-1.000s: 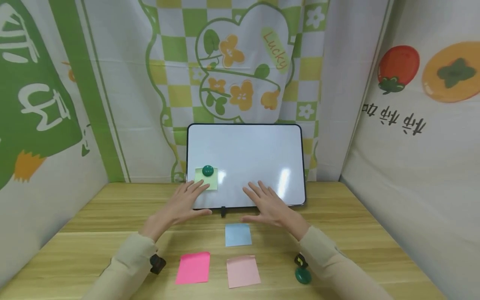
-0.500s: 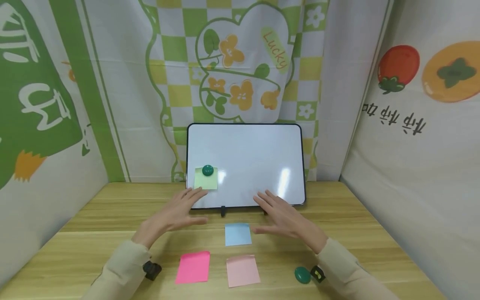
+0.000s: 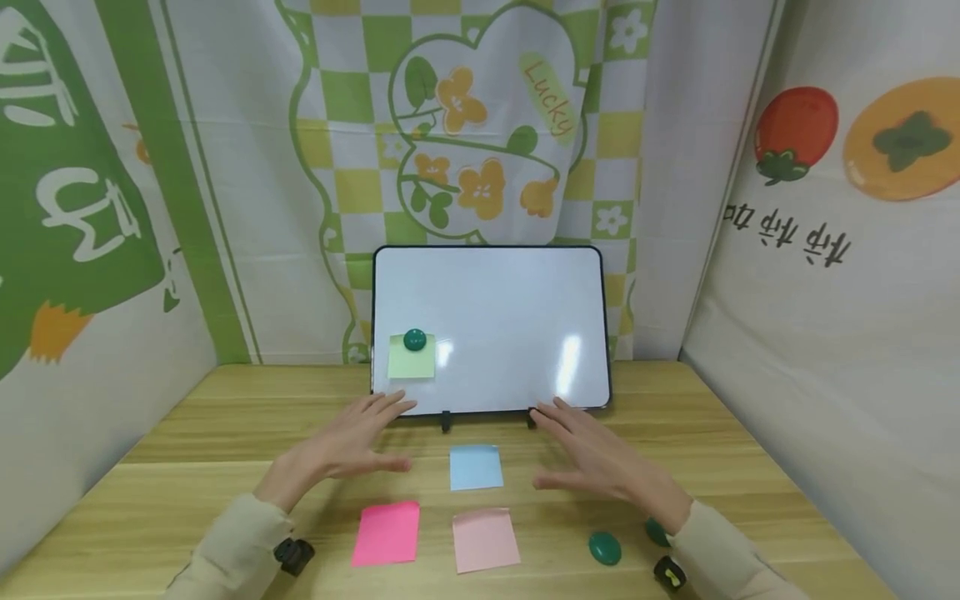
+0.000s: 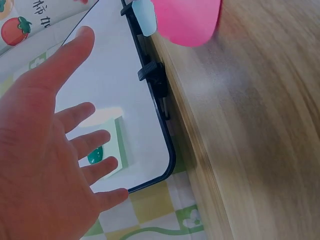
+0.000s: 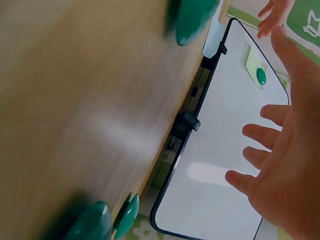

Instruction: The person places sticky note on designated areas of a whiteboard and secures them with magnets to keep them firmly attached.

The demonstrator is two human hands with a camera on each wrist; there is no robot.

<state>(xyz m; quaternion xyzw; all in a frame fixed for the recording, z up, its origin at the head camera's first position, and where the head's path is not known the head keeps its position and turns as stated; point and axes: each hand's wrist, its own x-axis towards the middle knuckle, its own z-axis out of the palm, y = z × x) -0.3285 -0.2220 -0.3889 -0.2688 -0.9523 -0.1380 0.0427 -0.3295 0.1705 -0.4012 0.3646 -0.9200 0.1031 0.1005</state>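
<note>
A whiteboard [image 3: 495,321] leans upright at the back of the table. On its lower left a pale green sticky note [image 3: 401,367] sits under a round green magnet [image 3: 415,339]. My left hand [image 3: 337,446] hovers over the table left of a blue sticky note [image 3: 476,468], fingers spread and holding nothing. To the right of that note, my right hand [image 3: 607,462] is likewise spread with nothing in it. Nearer me lie a hot pink sticky note [image 3: 387,533] and a light pink one [image 3: 485,542]. In the right wrist view, green magnets [image 5: 127,216] lie on the table.
Black stand feet [image 3: 446,421] support the board's lower edge. One loose green magnet [image 3: 604,548] lies right of the pink notes, and another [image 3: 657,532] is partly covered by my right wrist. Printed curtains enclose the wooden table [image 3: 225,433] at the back and sides.
Both hands have drawn back from the whiteboard and moved apart, uncovering the green note and the board's right foot. A second loose magnet shows beside my right wrist. The notes stay put.
</note>
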